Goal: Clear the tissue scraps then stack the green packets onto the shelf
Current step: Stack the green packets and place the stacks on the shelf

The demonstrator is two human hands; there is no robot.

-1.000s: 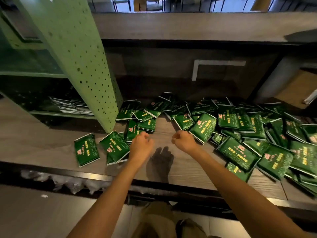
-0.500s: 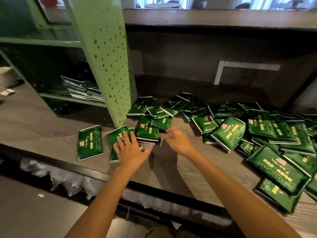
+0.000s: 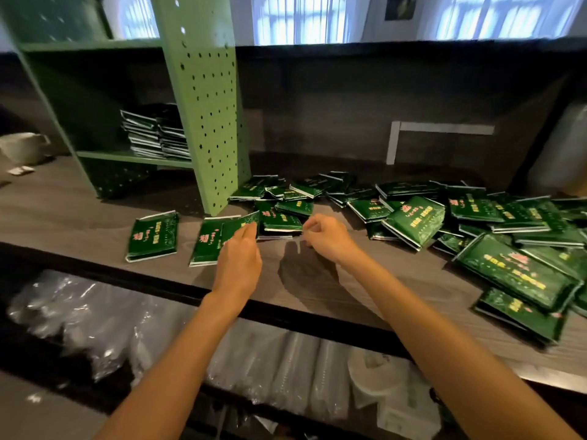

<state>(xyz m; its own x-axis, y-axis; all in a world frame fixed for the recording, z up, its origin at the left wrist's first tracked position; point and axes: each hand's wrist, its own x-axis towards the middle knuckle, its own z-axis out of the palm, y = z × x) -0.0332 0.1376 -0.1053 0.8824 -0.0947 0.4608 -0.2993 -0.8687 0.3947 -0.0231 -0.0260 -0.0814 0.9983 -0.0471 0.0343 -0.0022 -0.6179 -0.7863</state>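
Several green packets (image 3: 413,220) lie in a loose heap across the right half of the wooden counter (image 3: 79,214). One packet (image 3: 152,236) lies alone at the left. My left hand (image 3: 239,258) reaches over a pair of overlapping packets (image 3: 206,241); its fingers are together on the upper one, whose far edge is tilted up, and the thumb is hidden. My right hand (image 3: 327,238) hovers just right of it with its fingers curled and pinched, next to a packet's (image 3: 279,222) edge. A neat packet stack (image 3: 155,134) sits on the green shelf (image 3: 133,158).
The shelf's perforated green upright (image 3: 209,122) stands on the counter just behind my left hand. A white container (image 3: 22,147) and small white scraps (image 3: 20,169) sit far left. Below the counter edge lie clear plastic bags (image 3: 95,312) and a paper roll (image 3: 374,373).
My left hand went from a fist to spread on the packets, and its fingers have now closed together on the upper one. My right hand stays pinched. The view has tilted up.
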